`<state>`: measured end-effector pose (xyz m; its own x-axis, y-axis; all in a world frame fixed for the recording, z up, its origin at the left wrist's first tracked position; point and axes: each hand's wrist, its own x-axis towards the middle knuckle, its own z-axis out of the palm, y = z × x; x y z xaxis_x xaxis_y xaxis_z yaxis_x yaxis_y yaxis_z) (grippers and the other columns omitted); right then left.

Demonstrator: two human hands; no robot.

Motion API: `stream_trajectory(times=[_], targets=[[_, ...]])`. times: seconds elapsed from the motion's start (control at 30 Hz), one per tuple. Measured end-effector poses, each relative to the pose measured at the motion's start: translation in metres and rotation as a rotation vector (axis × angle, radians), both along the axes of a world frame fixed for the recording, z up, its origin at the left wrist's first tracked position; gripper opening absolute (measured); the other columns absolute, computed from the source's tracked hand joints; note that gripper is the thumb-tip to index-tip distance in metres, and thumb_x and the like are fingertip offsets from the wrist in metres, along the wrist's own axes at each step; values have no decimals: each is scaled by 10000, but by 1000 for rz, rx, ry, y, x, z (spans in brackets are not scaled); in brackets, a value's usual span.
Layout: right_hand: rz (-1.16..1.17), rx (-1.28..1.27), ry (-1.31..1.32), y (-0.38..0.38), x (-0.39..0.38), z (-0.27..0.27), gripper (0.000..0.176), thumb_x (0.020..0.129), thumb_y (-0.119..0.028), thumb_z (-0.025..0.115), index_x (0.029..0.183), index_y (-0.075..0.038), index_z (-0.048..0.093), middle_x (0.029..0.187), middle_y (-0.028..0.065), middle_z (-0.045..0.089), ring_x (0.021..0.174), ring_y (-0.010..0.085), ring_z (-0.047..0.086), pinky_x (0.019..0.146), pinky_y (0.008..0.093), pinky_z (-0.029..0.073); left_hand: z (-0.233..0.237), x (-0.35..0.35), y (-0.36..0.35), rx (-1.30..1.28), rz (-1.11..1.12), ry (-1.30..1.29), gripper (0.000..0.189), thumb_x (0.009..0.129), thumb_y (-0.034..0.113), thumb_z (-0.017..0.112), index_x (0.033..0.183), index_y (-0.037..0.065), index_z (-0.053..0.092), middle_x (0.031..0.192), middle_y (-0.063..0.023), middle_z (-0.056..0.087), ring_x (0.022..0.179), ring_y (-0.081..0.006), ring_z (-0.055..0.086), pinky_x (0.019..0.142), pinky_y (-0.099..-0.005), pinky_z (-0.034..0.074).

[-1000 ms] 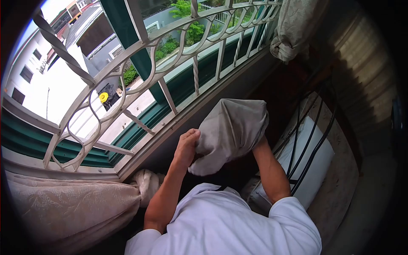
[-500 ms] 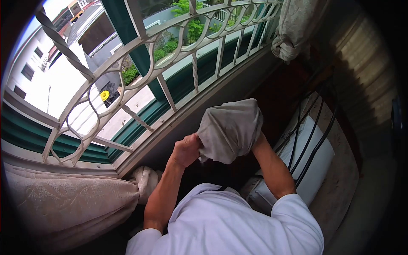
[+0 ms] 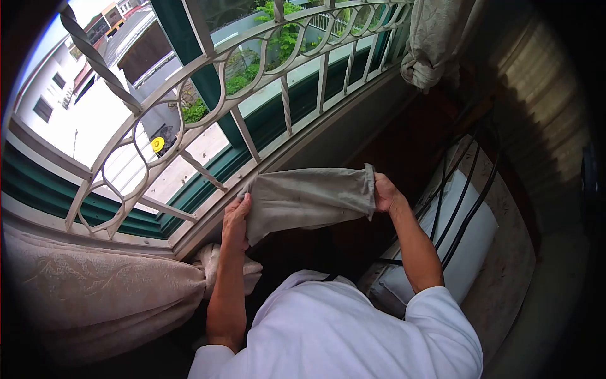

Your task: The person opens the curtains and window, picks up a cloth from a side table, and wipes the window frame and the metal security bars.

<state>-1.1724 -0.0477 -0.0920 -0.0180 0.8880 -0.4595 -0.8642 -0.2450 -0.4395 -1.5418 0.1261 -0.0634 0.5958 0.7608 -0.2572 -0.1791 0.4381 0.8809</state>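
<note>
A grey cloth (image 3: 309, 197) is stretched out between my two hands, just in front of the window sill (image 3: 249, 180). My left hand (image 3: 236, 221) pinches its left end, with the thumb up on the edge. At the right end, my right hand (image 3: 386, 192) grips a gathered, ruffled edge; some of its fingers are hidden behind the fabric. Faint darker marks show on the cloth, which sags a little along its lower side.
White metal window bars (image 3: 183, 151) with curved loops run along the window. A knotted pale curtain (image 3: 126, 297) hangs at left, another curtain (image 3: 426, 57) at upper right. On the right lie a white cushion-like item (image 3: 470, 234) and black curved rods (image 3: 470, 218).
The cloth was bunched and draped over my right hand; now it is pulled out lengthwise. My left hand has moved left, and my right hand has come into view at the other end.
</note>
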Motion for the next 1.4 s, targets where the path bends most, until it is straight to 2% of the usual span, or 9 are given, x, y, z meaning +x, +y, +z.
stream_trajectory(times=[0.2,0.27,0.4,0.7,0.83,1.0,1.2,1.33,1.4], targets=[[-87,-70,47,-16,-12,-69,1141,843,-892,401,1203,168,625,1193,288,696,1054,391,707,1007,468,529,-2,8,-33,42,136,61,327,1009,383,634,1013,58,670,860,21,633,762,-89,573,672,-257,452],[24,-103,-408,-13,-31,-71,773,917,-636,623,1106,110,691,1004,181,741,925,273,725,877,403,577,6,7,-35,214,274,253,318,955,323,672,721,122,597,646,102,412,594,-47,360,541,-267,270],[-45,-4,-871,-5,-26,-55,270,1001,-240,682,972,23,739,806,22,691,747,92,654,680,263,542,-27,-23,-17,276,378,214,193,893,212,724,776,64,686,688,79,540,650,-45,452,610,-241,338],[-324,-244,-1487,20,-20,63,247,838,-158,823,919,56,730,689,40,670,628,86,596,524,278,469,-2,-31,-10,477,508,204,135,879,96,783,920,-8,706,803,2,681,674,-59,550,636,-219,420],[-544,72,-1374,17,-18,105,273,835,-68,804,1064,56,721,747,44,699,683,87,623,596,259,496,26,-23,-15,676,752,496,225,846,54,826,927,-2,623,797,-12,670,685,-65,568,615,-206,438],[-481,393,-1569,-13,-41,189,382,749,135,760,1110,18,715,1016,76,724,894,119,663,748,280,538,86,-28,-15,753,754,11,473,903,-36,742,1287,-4,469,857,-58,676,774,-119,633,781,-225,507],[-818,543,-2156,-27,-50,215,310,767,152,672,1025,-14,717,892,100,645,865,239,673,756,322,547,120,-31,-19,819,606,59,140,900,-7,632,1038,-11,651,1018,-71,671,945,-191,634,933,-345,478],[-851,530,-2103,-52,-73,234,257,793,143,662,980,-23,722,1033,119,637,951,225,664,840,361,550,133,-30,-48,1436,1015,856,166,796,-19,640,924,83,667,1082,-115,649,1038,-306,636,1048,-423,409],[-916,1030,-1645,-60,-84,249,198,832,107,660,959,-36,708,1151,134,598,1036,228,635,939,400,528,151,-25,-50,1489,1272,662,110,806,8,643,883,82,669,1030,-126,662,1090,-292,612,1025,-434,414]])
